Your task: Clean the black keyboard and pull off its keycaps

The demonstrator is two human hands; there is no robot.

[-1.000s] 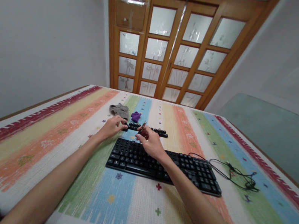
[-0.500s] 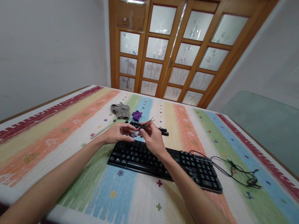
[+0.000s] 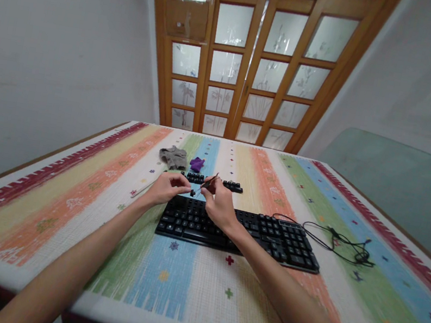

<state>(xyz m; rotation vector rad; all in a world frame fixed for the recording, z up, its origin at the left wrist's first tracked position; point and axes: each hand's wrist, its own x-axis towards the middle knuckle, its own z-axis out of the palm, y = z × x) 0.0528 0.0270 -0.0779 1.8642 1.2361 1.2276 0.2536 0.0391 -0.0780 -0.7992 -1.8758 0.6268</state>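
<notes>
Over the back edge of a black keyboard (image 3: 203,234), my two hands are close together. My left hand (image 3: 170,187) pinches a small black keycap (image 3: 192,193) between thumb and fingertips. My right hand (image 3: 219,202) is closed on a slim dark tool (image 3: 209,182) that looks like tweezers; one end slants up past the fingers, the other points toward the keycap. Whether the tool touches the keycap, I cannot tell. Behind my hands lies a row of loose black keycaps (image 3: 233,186), partly hidden by the right hand.
A grey cloth (image 3: 173,157) and a small purple cloth (image 3: 197,164) lie beyond the keycaps. A thin pale stick (image 3: 142,189) rests left of my left hand. The keyboard's black cable (image 3: 344,245) is bundled at the right on the striped tablecloth (image 3: 162,285).
My hands have moved slightly apart, the left one leftward and the fingers more pinched. The keycap now shows between them. The tool has tilted in my right hand.
</notes>
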